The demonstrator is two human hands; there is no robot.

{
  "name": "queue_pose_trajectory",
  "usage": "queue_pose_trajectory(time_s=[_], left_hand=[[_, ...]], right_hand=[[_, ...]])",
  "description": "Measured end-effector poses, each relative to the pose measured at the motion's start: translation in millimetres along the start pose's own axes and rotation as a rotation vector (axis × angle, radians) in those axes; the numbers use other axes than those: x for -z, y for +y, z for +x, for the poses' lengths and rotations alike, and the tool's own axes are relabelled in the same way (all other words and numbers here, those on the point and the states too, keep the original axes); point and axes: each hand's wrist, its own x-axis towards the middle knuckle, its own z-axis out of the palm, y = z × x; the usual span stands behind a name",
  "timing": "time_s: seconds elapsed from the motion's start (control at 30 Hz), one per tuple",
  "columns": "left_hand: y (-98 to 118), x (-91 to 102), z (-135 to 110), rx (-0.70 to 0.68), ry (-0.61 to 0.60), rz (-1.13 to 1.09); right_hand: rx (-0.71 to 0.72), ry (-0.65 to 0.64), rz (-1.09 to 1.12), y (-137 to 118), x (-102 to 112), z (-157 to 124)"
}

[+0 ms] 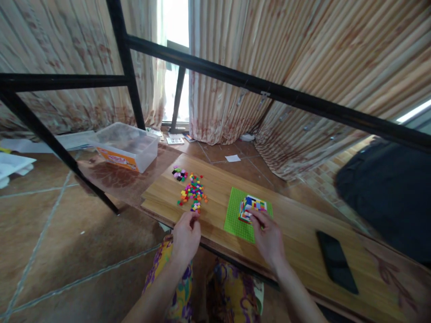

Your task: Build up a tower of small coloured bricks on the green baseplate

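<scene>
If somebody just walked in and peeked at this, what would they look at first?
Probably the bright green plate on the wooden board, with a colorful brick build on it and the right hand at the build. Next might come the scatter of tiny loose bricks just beyond the left hand. Then perhaps the clear box with an orange label, past the board's far left end.

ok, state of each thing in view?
Small multicoloured plastic bricks: loose, scattered.
Green studded baseplate: lying flat.
Multicoloured brick build: assembled, on baseplate.
Black rectangular phone: flat, unlit.
Clear plastic box: upright, open.
Beige patterned curtains: partly open.
Left hand: fingers curled near bricks.
Right hand: fingers at build.
</scene>
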Motion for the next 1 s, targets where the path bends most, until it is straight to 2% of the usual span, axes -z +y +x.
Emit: queue_pose_trajectory(time_s=[0.07, 0.17, 0.43, 0.57, 0.73, 0.9, 1.0], left_hand=[[-0.6, -0.8, 0.5, -0.006, -0.003, 0.009], [-1.0, -1.7, 0.8, -0.008, -0.006, 0.016], [-1.9, -1.0, 0.2, 0.000, -0.020, 0.000], [0.3, -0.3, 0.1, 0.011, -0.022, -0.001], [1.2, 0.3, 0.0, 0.012, -0.023, 0.008], [1.5, 0.1, 0.8, 0.005, -0.025, 0.004], [3.3, 0.4, 0.9, 0.004, -0.022, 0.003]], right_hand=[[0.023, -0.003, -0.044, 5.7, 12.4, 8.3], [0.040, -0.040, -0.131, 9.7, 19.6, 19.3], [0.150, -0.130, -0.363, 9.5, 10.1, 26.3], [0.209, -0.121, -0.442, 12.4, 8.1, 25.6], [0.201, -0.085, -0.427, 17.3, 5.5, 25.0], [0.098, -0.040, -0.348, 18.4, 5.6, 26.3], [0.124, -0.025, -0.309, 19.2, 6.2, 24.9]])
